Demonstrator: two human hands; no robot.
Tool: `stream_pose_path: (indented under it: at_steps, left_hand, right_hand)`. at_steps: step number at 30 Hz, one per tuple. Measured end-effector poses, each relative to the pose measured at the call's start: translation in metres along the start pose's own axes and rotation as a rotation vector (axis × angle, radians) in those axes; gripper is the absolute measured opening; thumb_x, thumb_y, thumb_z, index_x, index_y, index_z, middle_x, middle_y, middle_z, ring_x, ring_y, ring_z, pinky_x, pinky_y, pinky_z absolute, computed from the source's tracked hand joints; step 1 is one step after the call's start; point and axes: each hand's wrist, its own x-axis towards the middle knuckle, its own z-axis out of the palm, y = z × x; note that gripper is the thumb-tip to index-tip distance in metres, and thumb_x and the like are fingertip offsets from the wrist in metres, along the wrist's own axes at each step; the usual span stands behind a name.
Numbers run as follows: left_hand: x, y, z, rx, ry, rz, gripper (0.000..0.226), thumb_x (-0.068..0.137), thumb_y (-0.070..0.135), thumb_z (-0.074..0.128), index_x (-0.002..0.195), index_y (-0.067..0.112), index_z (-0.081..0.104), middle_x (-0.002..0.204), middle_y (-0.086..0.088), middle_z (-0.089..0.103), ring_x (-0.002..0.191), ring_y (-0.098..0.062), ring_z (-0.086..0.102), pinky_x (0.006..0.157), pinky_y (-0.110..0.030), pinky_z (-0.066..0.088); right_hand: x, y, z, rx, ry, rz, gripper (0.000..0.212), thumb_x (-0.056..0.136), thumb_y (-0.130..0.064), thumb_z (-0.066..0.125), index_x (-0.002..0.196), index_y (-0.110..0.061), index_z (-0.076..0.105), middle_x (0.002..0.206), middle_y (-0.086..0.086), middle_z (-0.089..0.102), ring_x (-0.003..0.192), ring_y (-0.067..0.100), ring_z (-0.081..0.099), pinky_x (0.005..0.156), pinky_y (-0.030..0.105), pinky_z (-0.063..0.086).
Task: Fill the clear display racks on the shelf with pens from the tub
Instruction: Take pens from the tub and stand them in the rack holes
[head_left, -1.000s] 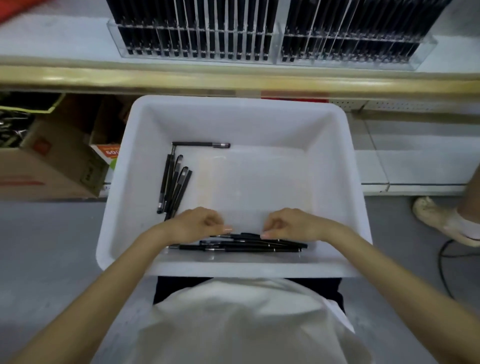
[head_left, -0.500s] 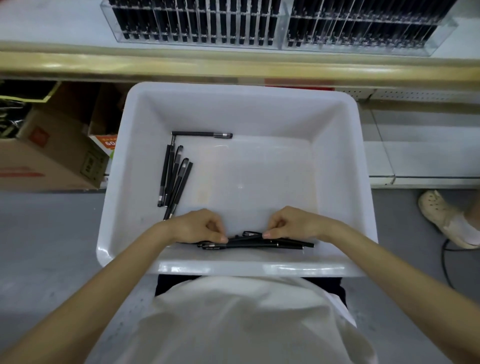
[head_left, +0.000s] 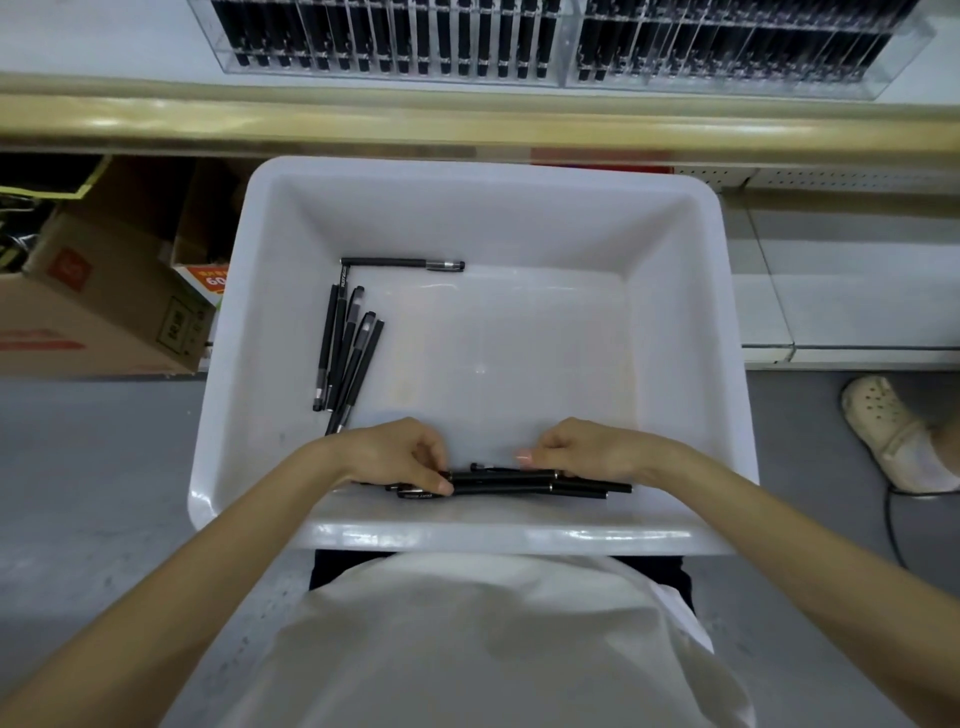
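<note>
Both forearms reach forward and inward over the near rim of the white tub (head_left: 467, 535), wrists bent down so the two hands meet low against its near wall. The left grip (head_left: 395, 457) has its fingers curled over one end of a bundle of pens (head_left: 519, 483), with the thumb pressed on top of the barrels. The right grip (head_left: 592, 452) is also closed on the bundle, with curled fingers and one fingertip pointing toward the left grip. A short stretch of bare pen shows between the two. A few barrels stick out past the right grip, toward the tub's right side.

The bundle lies crosswise, parallel to the near wall and down on the tub floor or just above it; I cannot tell which.

More black pens lie in the tub. A loose cluster of pens (head_left: 345, 353) lies lengthwise along the left wall, its near end close to the left wrist. A single pen (head_left: 400, 263) lies crosswise at the foot of the far wall, touching the cluster's far end.

Beyond the tub, on the shelf (head_left: 467, 119), stand two clear display racks (head_left: 389, 36) side by side, their slots packed with upright black pens.

A cardboard box (head_left: 93, 301) sits under the shelf to the left. A pale shoe (head_left: 883, 415) rests on the grey floor to the right.
</note>
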Motion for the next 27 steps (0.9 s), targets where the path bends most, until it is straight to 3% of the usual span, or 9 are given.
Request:
stream_pose_path:
  at_steps: [5,9,13,17,24,27]
  left_hand:
    - [-0.003,0.002,-0.005,-0.054,0.030,0.022,0.005,0.084,0.011,0.071,0.083,0.011,0.066,0.072,0.004,0.061,0.058,0.007,0.054,0.060,-0.007,0.040]
    - [-0.011,0.001,-0.015,-0.095,0.067,0.018,0.011,0.085,0.010,0.070,0.090,0.000,0.069,0.076,-0.006,0.064,0.066,-0.004,0.057,0.064,-0.013,0.045]
    - [-0.027,0.000,-0.036,-0.163,0.175,0.017,0.007,0.083,0.012,0.072,0.084,0.005,0.071,0.073,-0.004,0.068,0.067,-0.005,0.062,0.063,-0.014,0.050]
    - [-0.042,-0.003,-0.056,-0.256,0.319,0.017,0.011,0.074,0.017,0.076,0.083,0.010,0.074,0.076,-0.003,0.071,0.067,-0.005,0.064,0.063,-0.014,0.053]
    - [-0.049,0.009,-0.066,-0.611,0.462,0.115,0.033,0.061,0.027,0.075,0.086,0.005,0.073,0.089,-0.010,0.074,0.088,-0.018,0.071,0.073,-0.023,0.058]
    - [-0.046,0.019,-0.066,-0.808,0.506,0.177,0.036,0.072,0.020,0.067,0.100,-0.002,0.065,0.095,-0.010,0.074,0.092,-0.018,0.071,0.072,-0.022,0.057]
  right_hand:
    - [0.003,0.001,0.000,-0.008,-0.024,0.030,0.040,0.090,-0.053,0.055,0.082,-0.013,0.050,0.080,0.002,0.039,0.073,0.016,0.037,0.068,0.029,0.028]
    - [0.001,0.000,-0.002,-0.002,-0.034,0.034,0.041,0.089,-0.052,0.057,0.076,-0.014,0.049,0.075,-0.003,0.039,0.069,0.014,0.037,0.064,0.027,0.028]
    - [0.000,0.000,-0.003,0.030,-0.063,-0.001,0.039,0.088,-0.047,0.062,0.076,-0.010,0.055,0.074,-0.001,0.039,0.070,0.013,0.037,0.066,0.025,0.028]
    - [0.000,-0.001,-0.004,0.039,-0.065,0.002,0.030,0.086,-0.044,0.065,0.071,-0.019,0.057,0.069,-0.007,0.042,0.068,0.010,0.039,0.064,0.023,0.029]
    - [0.000,-0.005,-0.004,0.054,-0.035,-0.093,0.029,0.088,-0.036,0.065,0.070,-0.015,0.057,0.062,-0.008,0.041,0.058,0.006,0.036,0.054,0.018,0.029]
    - [0.000,-0.009,-0.005,0.201,0.028,-0.206,0.022,0.091,-0.024,0.064,0.084,-0.004,0.057,0.069,-0.002,0.057,0.061,0.005,0.053,0.062,0.018,0.043]
